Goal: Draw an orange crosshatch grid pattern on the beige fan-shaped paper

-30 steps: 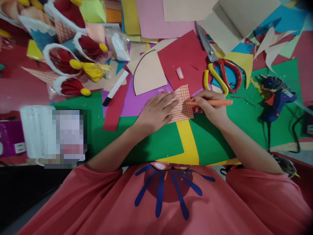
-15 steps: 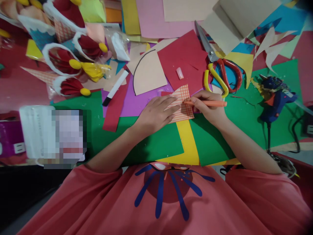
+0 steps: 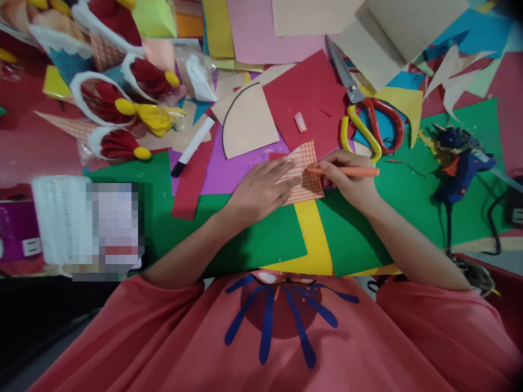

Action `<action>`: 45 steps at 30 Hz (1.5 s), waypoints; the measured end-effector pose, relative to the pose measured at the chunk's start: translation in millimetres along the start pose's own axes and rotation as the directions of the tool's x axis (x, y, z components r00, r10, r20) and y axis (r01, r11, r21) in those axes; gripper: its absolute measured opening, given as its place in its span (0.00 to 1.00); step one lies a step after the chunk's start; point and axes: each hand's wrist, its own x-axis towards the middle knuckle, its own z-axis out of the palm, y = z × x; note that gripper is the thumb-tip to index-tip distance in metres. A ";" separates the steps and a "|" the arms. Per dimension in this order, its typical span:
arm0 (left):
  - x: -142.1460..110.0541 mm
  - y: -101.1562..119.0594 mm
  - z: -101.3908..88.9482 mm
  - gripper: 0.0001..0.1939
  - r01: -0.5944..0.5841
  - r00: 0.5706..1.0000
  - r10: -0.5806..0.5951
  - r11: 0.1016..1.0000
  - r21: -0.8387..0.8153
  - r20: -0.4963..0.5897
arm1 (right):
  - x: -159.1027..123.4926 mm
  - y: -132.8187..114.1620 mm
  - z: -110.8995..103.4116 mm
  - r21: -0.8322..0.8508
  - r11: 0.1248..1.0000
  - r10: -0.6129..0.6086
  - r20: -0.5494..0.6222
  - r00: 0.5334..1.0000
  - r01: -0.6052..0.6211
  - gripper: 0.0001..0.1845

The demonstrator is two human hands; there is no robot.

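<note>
A peach paper piece with an orange grid pattern point(image 3: 303, 158) lies on purple and green sheets near the table's middle. My left hand point(image 3: 261, 188) lies flat on its left part, fingers stretched out, pressing it down. My right hand point(image 3: 349, 177) grips an orange marker point(image 3: 359, 171) like a pen, its tip touching the gridded paper from the right.
Red-and-yellow scissors point(image 3: 368, 117) lie just beyond my right hand. A blue glue gun point(image 3: 460, 158) with its cord sits at the right. A black-and-white marker point(image 3: 194, 144), a peach semicircle sheet point(image 3: 247, 122), red paper point(image 3: 310, 98) and finished paper cones point(image 3: 110, 103) fill the back left.
My right hand and the orange marker slid a little to the left across the gridded paper during the first half second. My left hand shifted slightly and the paper's corner shows more.
</note>
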 end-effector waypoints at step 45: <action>-1.7 -5.1 3.0 0.15 -0.021 0.999 0.022 0.999 0.032 -0.049 | 0.7 -6.0 -0.4 0.006 1.000 0.014 0.045 0.999 -0.014 0.10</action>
